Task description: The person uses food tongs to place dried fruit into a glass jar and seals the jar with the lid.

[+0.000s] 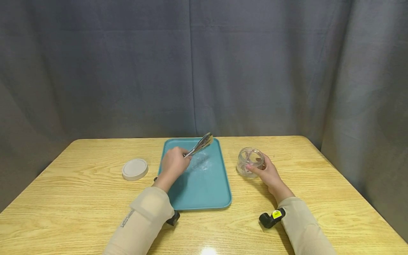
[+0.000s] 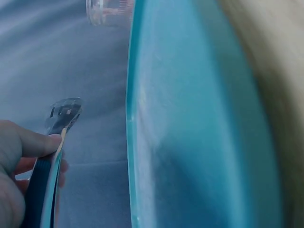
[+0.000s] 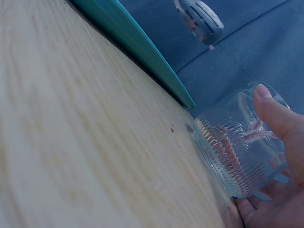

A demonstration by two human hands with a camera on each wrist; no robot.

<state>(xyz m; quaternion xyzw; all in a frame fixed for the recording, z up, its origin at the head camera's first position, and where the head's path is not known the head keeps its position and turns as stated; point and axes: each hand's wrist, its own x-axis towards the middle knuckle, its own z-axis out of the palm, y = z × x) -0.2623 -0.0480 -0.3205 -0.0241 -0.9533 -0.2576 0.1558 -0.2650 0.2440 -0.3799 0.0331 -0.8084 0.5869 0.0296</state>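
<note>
My left hand (image 1: 176, 162) grips metal tongs (image 1: 204, 141) above the tray, their broad slotted end pointing up and to the right in the head view. A small pinkish bit shows at the tongs' tip in the right wrist view. Below lies a teal rectangular tray (image 1: 204, 193) with a smear of white powder (image 1: 204, 164) on it. My right hand (image 1: 269, 173) holds a clear glass jar (image 3: 237, 142) by its side, thumb near the rim. The jar has no lid on it, and pinkish-white strips (image 3: 256, 133) lie inside. Its ribbed base is right at the tabletop.
A round white lid (image 1: 135, 169) lies on the wooden table (image 1: 79, 198) left of the tray. Grey curtains (image 1: 143, 71) hang behind the table and at both sides. The tray's raised rim (image 2: 130, 118) stands between the left hand and the jar.
</note>
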